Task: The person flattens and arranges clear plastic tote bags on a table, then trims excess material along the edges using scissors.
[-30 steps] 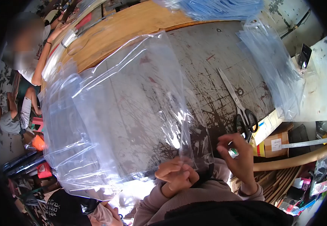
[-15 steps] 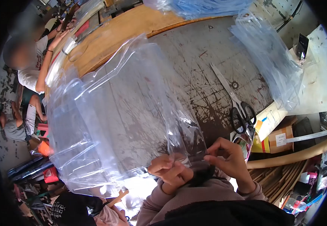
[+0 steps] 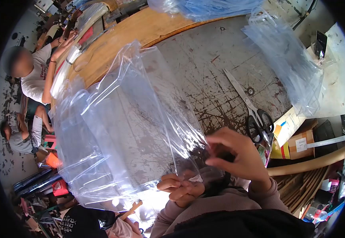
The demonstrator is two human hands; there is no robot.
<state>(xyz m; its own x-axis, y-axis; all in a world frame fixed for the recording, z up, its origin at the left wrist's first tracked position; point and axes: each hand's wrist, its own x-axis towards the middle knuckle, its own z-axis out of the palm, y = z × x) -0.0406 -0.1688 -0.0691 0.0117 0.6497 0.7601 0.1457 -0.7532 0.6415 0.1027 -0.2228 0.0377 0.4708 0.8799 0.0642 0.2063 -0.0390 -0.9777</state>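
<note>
A large clear plastic sheet [image 3: 129,119] with folds and bright creases lies over the worktable, its near edge drawn up to my body. My left hand [image 3: 182,190] is closed on the gathered near edge, fingers pinched together. To its right, my right hand [image 3: 240,156] is raised beside the sheet's right border, thumb and fingers curved with a gap between them. Whether its fingertips brush the plastic I cannot tell. Black-handled scissors [image 3: 252,109] lie open-bladed on the scratched tabletop [image 3: 220,59], beyond my right hand.
More clear plastic [image 3: 283,63] is piled at the right, near a phone [image 3: 320,44]. A wooden board [image 3: 140,29] borders the far side, with bluish plastic [image 3: 216,8] behind it. A cardboard box [image 3: 301,141] stands at right. Other people [image 3: 35,75] sit at left; another person [image 3: 85,222] is below.
My right hand has lifted away from the near corner and its fingers have parted. The sheet's right side has shifted and creased afresh. My left hand keeps its pinch.
</note>
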